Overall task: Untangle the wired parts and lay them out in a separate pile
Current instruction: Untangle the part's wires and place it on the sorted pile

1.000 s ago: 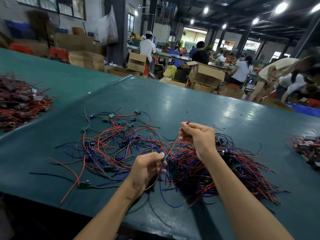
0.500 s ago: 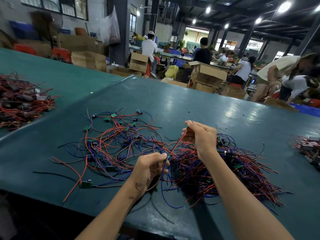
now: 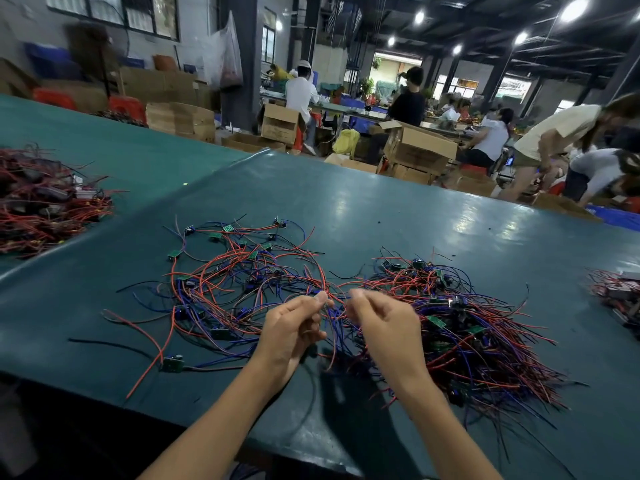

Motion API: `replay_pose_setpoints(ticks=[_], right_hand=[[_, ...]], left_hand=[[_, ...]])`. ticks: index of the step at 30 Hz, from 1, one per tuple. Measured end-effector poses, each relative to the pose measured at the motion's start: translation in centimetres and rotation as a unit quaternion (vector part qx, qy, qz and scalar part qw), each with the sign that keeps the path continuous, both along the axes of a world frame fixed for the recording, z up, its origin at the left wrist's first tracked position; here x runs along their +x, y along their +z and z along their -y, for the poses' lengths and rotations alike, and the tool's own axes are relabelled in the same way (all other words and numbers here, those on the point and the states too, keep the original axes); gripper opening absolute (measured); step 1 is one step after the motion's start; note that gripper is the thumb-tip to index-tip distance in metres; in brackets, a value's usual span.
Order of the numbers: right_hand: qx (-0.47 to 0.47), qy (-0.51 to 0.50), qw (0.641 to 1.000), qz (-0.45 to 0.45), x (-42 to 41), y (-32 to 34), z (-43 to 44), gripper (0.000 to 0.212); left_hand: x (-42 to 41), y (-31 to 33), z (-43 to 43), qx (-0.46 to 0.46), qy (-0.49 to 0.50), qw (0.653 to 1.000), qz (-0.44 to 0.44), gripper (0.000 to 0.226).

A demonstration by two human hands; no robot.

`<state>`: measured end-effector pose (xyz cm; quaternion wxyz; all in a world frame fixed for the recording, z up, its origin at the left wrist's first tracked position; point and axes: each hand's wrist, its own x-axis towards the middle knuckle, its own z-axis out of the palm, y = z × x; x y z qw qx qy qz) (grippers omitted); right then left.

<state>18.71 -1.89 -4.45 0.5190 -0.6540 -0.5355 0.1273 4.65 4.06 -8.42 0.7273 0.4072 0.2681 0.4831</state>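
- Our left hand (image 3: 294, 327) pinches a red wire (image 3: 341, 300), just left of the tangled heap (image 3: 478, 334).
- Our right hand (image 3: 384, 327) — fingers curled — grips it at the heap's edge.

- A wide green table (image 3: 381, 209) fills the foreground, glossy under the light.
- Cardboard boxes (image 3: 420, 150) stand on the floor behind it.
- Round ceiling lamps (image 3: 573, 10) shine among dark beams.
- Windows (image 3: 145, 15) sit high in the grey left wall.

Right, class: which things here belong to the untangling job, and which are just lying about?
Job: tangled heap, laid-out pile, left hand, right hand, the wires they pinch.
Lying about: far-left wire heap, right-edge wire heap, cardboard boxes.
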Motion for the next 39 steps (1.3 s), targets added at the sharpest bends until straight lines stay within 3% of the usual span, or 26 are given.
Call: replay_pose_setpoints(ticks=[2,5,9,12,19,23,30,33,39], right_hand=[[-0.061,0.073,0.995,-0.017,-0.7,-0.4,0.7,0.031],[-0.148,0.148,0.965,-0.157,-1.3,-0.6,0.5,0.031],[-0.173,0.142,0.958,-0.180,-1.9,-1.6,0.2,0.032],[-0.150,0.114,0.970,-0.153,-1.9,-1.9,0.4,0.035],[-0.119,0.122,0.984,-0.058,-1.2,-1.4,1.8,0.031],[-0.160,0.185,0.969,-0.029,-1.3,-1.6,3.2,0.025],[-0.129,0.235,0.951,0.154,-1.0,-1.8,5.8,0.032],[-0.126,0.243,0.948,0.165,-0.7,-2.0,6.4,0.037],[-0.127,0.275,0.941,0.152,0.1,-2.7,6.6,0.027]], left_hand=[[0.1,-0.2,0.1,0.023,-0.002,1.000,-0.008,0.022],[0.2,-0.3,0.1,0.031,-0.007,0.999,-0.007,0.028],[0.2,-0.8,0.0,0.037,-0.011,0.999,-0.021,0.039],[0.3,-1.2,-0.1,0.078,-0.014,0.995,-0.055,0.051],[0.5,-1.5,0.5,0.161,0.036,0.970,-0.181,0.026],[0.5,-1.5,0.3,0.140,0.079,0.968,-0.192,0.035],[0.5,-1.9,-0.3,0.120,0.118,0.962,-0.216,0.034],[0.5,-2.1,-0.3,0.140,0.115,0.956,-0.229,0.036],[0.5,-2.1,-0.4,0.134,0.120,0.961,-0.211,0.036]])
